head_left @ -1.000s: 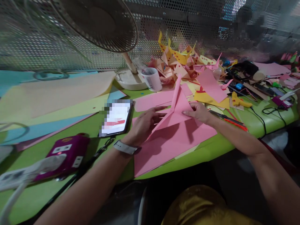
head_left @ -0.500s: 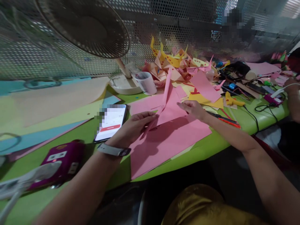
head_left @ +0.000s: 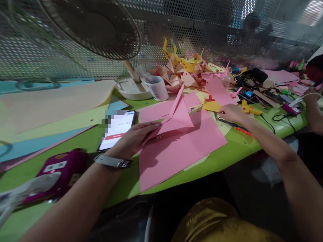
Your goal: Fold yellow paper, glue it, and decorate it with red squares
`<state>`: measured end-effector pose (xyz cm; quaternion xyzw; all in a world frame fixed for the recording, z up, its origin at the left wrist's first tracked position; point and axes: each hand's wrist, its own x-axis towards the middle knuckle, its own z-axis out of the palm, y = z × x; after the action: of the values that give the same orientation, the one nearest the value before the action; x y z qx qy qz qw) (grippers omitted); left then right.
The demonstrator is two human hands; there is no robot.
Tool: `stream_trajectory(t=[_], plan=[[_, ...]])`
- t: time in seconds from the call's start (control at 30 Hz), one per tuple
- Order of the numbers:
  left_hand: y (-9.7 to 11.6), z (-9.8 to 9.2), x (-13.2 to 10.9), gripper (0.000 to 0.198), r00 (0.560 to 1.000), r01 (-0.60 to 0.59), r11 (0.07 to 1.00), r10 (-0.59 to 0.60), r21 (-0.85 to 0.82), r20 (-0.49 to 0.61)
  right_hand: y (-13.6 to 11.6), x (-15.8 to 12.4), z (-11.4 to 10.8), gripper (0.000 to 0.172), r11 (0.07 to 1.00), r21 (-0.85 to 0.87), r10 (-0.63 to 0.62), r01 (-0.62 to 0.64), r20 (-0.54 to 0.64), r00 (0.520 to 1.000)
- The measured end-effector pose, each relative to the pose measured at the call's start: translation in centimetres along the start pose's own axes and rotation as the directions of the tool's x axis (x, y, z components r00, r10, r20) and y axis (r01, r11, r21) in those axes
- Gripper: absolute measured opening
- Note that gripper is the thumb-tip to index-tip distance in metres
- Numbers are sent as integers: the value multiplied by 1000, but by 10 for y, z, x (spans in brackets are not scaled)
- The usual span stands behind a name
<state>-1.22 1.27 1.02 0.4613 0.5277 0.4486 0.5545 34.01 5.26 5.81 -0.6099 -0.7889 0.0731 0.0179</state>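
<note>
My left hand [head_left: 141,136] pinches the lower left part of a folded pink paper piece [head_left: 176,121], thumb on top. The piece is raised above a flat pink sheet [head_left: 181,151] and casts a shadow on it. My right hand [head_left: 230,112] is off to the right, apart from the paper, its fingers curled down at the table. Just below it lie a dark long tool [head_left: 229,123], its kind unclear, and an orange-red strip [head_left: 244,131]. Whatever those fingers touch is hidden.
A lit phone [head_left: 118,129] lies beside my left hand. Behind stand a white cup [head_left: 156,89], a fan [head_left: 101,30] and a heap of folded paper [head_left: 188,69]. A yellow glue gun [head_left: 251,108] and cable are right; a purple power socket [head_left: 59,171] is left. Another person's hand [head_left: 313,97] shows far right.
My right hand has let go of the folded pink paper and moved right, to the tools. My left hand still holds the paper, now slightly lower and further left.
</note>
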Motion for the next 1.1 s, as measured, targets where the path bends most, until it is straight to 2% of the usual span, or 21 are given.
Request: stream_trajectory(t=[0.1,0.2,0.37,0.5,0.57,0.7,0.8,0.97,1.1], plan=[[-2,0,-1,18,991,129,986,-132,-107,-28,4,2,4,25,986,-155,61,-63,-18,998],[0,0,-4,18,985,165,975,-169,-146,-21,12,14,5,30,969,-225,88,-100,-64,994],[5,3,-8,19,975,217,966,-222,-143,-17,21,34,-2,34,967,-216,107,-132,-123,987],[9,6,-9,19,963,261,954,-268,-145,-34,20,38,-6,33,958,-224,148,-179,-148,978],[10,6,-10,16,961,270,951,-277,-151,-27,20,38,-6,32,953,-264,132,-152,-91,987],[11,7,-10,10,958,278,950,-286,-144,-37,24,39,-5,33,942,-334,38,-14,66,997],[11,7,-10,8,958,280,950,-286,-138,-29,23,44,-7,36,935,-352,2,35,106,994],[9,5,-8,8,963,268,957,-266,-113,34,14,58,-13,30,912,-405,8,67,180,984],[8,4,-8,9,970,242,961,-239,-134,37,6,61,-22,27,891,-449,47,70,244,969]])
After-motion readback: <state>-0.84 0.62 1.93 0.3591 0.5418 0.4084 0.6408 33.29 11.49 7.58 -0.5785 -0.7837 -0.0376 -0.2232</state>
